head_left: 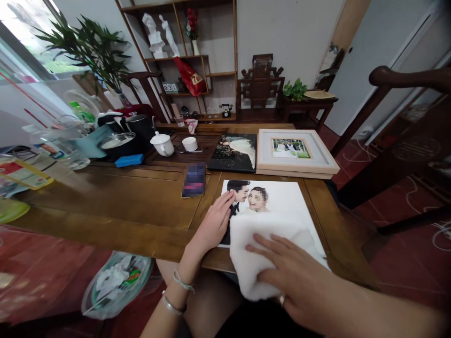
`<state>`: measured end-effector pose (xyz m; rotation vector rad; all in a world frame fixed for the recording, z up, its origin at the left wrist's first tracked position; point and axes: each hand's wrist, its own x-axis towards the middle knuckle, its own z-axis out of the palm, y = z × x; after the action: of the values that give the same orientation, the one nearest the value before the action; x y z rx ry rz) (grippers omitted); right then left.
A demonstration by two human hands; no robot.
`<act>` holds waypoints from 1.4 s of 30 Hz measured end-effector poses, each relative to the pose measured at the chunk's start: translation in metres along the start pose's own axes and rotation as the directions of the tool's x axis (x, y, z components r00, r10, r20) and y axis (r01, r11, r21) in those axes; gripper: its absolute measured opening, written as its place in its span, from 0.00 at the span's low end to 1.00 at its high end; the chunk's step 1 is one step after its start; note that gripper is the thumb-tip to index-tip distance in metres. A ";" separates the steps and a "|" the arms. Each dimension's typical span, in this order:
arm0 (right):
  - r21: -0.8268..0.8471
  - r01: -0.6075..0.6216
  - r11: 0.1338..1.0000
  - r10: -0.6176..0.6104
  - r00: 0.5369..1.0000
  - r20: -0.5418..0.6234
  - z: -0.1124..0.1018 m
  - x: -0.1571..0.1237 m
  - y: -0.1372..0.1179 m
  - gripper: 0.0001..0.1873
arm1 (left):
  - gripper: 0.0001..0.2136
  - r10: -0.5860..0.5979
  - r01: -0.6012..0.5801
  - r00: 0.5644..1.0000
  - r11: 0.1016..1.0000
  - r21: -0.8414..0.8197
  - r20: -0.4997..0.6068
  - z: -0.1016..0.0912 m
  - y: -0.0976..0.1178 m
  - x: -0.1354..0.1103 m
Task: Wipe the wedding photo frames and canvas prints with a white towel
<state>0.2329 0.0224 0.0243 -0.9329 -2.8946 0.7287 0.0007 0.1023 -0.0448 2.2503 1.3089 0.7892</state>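
Observation:
A large white photo print [285, 199] of two people lies flat at the near edge of the wooden table [116, 206]. My left hand [215, 223] rests flat on the print's left edge, fingers stretched out. A fluffy white cloth [253, 253] covers the print's lower part. My right hand [287, 267] lies on top of the cloth with fingers spread, pressing it down. Neither hand grips anything.
A dark photo [234, 152] and a white framed photo [294, 152] lie behind the print. A phone [193, 180], a white teapot [162, 143], a cup [190, 143], a pot and kettles stand on the left. A bin with a bag [114, 284] stands on the floor.

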 end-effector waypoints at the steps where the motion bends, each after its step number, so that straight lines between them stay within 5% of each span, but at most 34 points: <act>1: -0.009 -0.010 1.000 0.010 0.999 -0.031 -0.003 0.004 0.008 0.27 | 0.21 -0.003 0.003 1.000 1.000 -0.002 0.000 0.000 -0.001 0.000; 7: -0.204 -0.172 0.964 0.118 0.961 -0.251 -0.027 0.056 0.081 0.31 | 0.21 -0.010 0.010 1.000 1.000 0.001 -0.010 0.001 -0.001 -0.001; 10: -0.246 -0.217 0.945 0.145 0.949 -0.279 -0.033 0.069 0.091 0.30 | 0.21 -0.010 0.010 1.000 1.000 -0.004 -0.019 0.001 -0.001 -0.001; 14: -0.263 -0.197 0.945 0.152 0.972 -0.180 -0.019 0.054 0.060 0.32 | 0.21 -0.007 0.007 1.000 1.000 0.003 -0.018 0.001 -0.001 -0.001; 20: -0.196 -0.013 0.980 0.004 0.999 -0.048 0.017 0.010 0.000 0.25 | 0.22 -0.028 0.028 1.000 0.999 0.017 0.004 0.000 0.001 -0.001; 31: -0.376 -0.288 0.881 0.227 0.953 -0.199 -0.023 0.074 0.050 0.27 | 0.20 -0.006 0.006 1.000 1.000 0.006 -0.024 0.002 -0.001 -0.001; 39: -0.458 -0.106 0.882 -0.004 0.972 -0.234 0.038 0.040 -0.026 0.13 | 0.21 -0.023 0.023 1.000 1.000 0.008 0.002 -0.001 0.002 0.000; 42: -0.385 -0.047 0.922 -0.035 0.979 -0.202 0.037 0.030 -0.027 0.12 | 0.21 -0.006 0.006 1.000 1.000 0.012 -0.010 0.000 0.000 0.000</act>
<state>0.1880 0.0042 -0.0007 -0.9762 -2.8957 0.0412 0.0008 0.1022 -0.0444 2.2535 1.3270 0.7936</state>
